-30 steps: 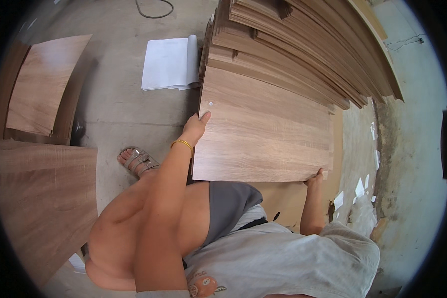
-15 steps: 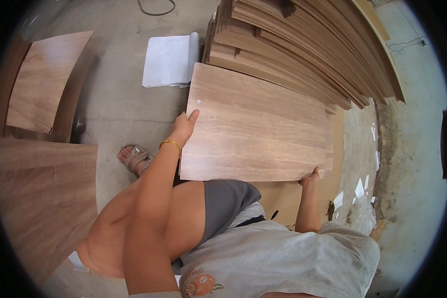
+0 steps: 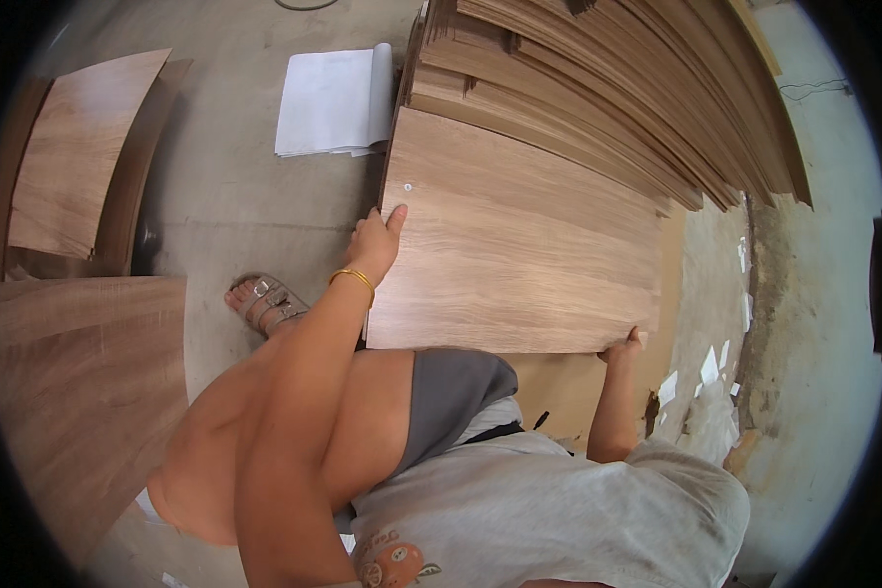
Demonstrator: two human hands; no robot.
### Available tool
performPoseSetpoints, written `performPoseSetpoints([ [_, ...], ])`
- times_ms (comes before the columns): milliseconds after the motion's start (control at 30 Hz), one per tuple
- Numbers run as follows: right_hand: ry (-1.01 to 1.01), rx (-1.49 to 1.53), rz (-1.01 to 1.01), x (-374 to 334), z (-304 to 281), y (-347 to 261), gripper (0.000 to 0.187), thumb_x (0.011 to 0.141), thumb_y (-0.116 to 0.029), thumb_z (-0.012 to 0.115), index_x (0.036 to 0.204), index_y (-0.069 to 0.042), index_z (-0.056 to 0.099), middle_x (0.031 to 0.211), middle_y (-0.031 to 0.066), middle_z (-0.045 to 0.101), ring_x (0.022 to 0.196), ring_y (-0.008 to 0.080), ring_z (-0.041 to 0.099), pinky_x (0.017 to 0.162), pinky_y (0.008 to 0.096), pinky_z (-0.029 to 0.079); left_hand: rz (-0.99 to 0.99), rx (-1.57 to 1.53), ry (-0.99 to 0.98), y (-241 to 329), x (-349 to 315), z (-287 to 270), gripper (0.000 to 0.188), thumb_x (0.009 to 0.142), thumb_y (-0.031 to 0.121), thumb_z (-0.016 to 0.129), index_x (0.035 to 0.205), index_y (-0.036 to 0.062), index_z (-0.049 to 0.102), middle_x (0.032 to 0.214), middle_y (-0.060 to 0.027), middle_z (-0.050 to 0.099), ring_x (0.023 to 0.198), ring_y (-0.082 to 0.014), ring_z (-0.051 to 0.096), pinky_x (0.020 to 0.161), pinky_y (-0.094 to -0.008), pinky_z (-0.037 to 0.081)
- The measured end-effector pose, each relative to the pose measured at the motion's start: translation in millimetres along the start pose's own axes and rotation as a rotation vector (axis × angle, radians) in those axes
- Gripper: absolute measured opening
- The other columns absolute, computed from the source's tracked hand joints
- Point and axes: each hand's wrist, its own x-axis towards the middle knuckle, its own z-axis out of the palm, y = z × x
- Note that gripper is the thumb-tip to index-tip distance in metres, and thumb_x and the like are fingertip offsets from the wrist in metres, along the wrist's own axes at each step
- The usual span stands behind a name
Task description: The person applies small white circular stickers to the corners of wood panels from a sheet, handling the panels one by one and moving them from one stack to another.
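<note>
A flat wood-grain panel (image 3: 529,245) lies in front of me, with a small round white mark (image 3: 408,186) near its far left corner. My left hand (image 3: 375,240) grips its left edge, thumb on top and the other fingers partly hidden under the side. At the near right corner my right hand (image 3: 625,345) holds the edge, thumb uppermost and fingers beneath. The panel's far edge is against a leaning stack of similar brown boards (image 3: 598,108). What lies directly under the panel is mostly hidden.
Stacked sheets of white paper (image 3: 328,103) lie on the concrete floor beyond my left hand. More wood panels (image 3: 78,157) stand at the far left, and a large panel (image 3: 78,372) is nearer. Cardboard (image 3: 549,392) shows under the near edge. Paper scraps (image 3: 709,367) litter the floor by the right wall.
The panel has shifted slightly right and away from me, closer against the leaning stack. Both hands moved with it, keeping their grip.
</note>
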Motion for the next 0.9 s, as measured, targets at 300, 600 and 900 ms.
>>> performPoseSetpoints([
  [300, -0.016, 0.040, -0.034, 12.6, -8.3, -5.8, 0.053, 0.085, -0.050, 0.039, 0.127, -0.019, 0.041, 0.136, 0.0034, 0.035, 0.124, 0.0276, 0.030, 0.097, 0.0514, 0.025, 0.057, 0.111, -0.123, 1.9, 22.7, 2.5, 0.070, 0.084, 0.056, 0.039, 0.115, -0.0072, 0.045, 0.114, -0.0249, 0.051, 0.105, -0.0392, 0.049, 0.090, -0.0422, 0.039],
  [600, 0.818, -1.071, -1.219, -30.3, 52.7, 9.1, 0.054, 0.082, -0.034, 0.055, 0.125, -0.003, 0.041, 0.125, 0.0132, 0.045, 0.117, 0.0289, 0.041, 0.095, 0.0382, 0.034, 0.358, 0.892, 0.254, 132.4, -87.0, -236.8, 0.055, 0.083, 0.050, 0.046, 0.112, 0.0052, 0.055, 0.107, -0.0139, 0.059, 0.101, -0.0271, 0.054, 0.082, -0.0378, 0.044],
  [900, -1.511, -0.478, -1.742, -361.0, 286.4, 191.3, 0.023, 0.083, -0.001, 0.051, 0.106, -0.001, 0.054, 0.109, 0.0124, 0.055, 0.105, 0.0251, 0.050, 0.092, 0.0330, 0.035, 0.919, -0.120, 0.582, -13.3, -312.9, -288.3, 0.018, 0.076, 0.015, 0.065, 0.091, 0.0043, 0.062, 0.092, -0.0076, 0.061, 0.086, -0.0185, 0.056, 0.074, -0.0288, 0.044],
])
